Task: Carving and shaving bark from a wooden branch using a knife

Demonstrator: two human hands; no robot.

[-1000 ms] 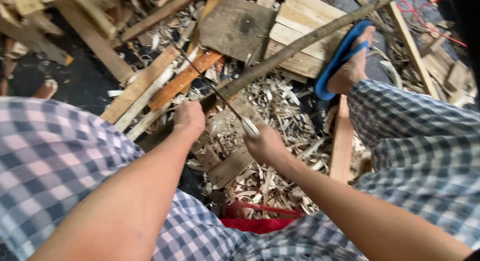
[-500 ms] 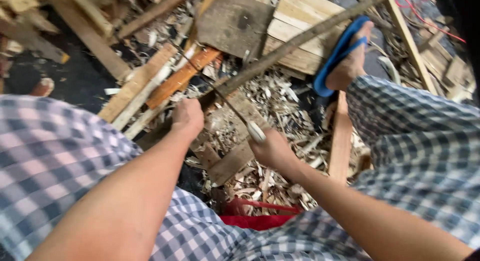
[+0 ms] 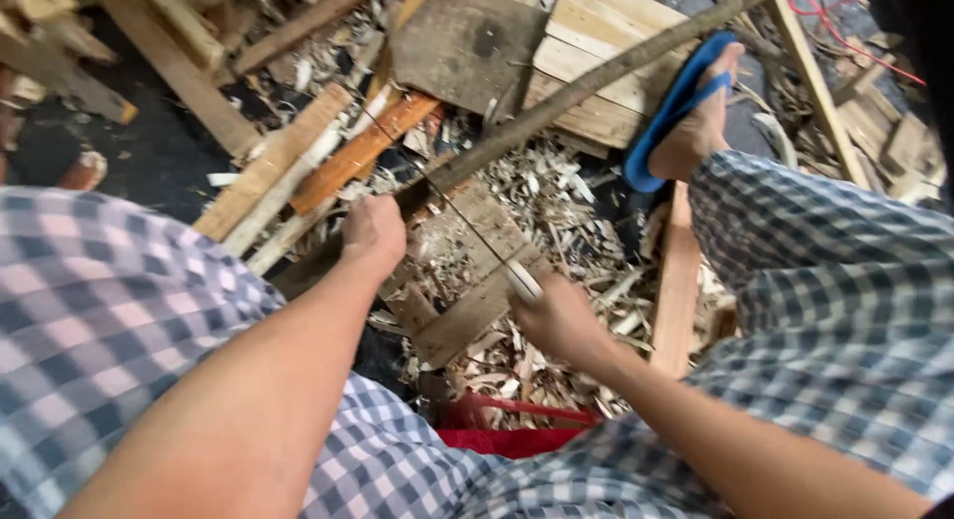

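Left hand: the left hand is closed in a fist around the near end of a long, rough grey-brown wooden branch.
Right hand: the right hand is curled tight on the pale handle of a thin, narrow-bladed metal saw.
Saw: its blade runs up and away from the right hand and crosses the branch just beyond the left hand.
Branch: it slants away from the left hand, up past a foot in a blue rubber flip-flop.
Beneath the hands: pale wood shavings and flat offcut boards (a thick litter).
Beyond the left hand: an orange-brown wooden plank.
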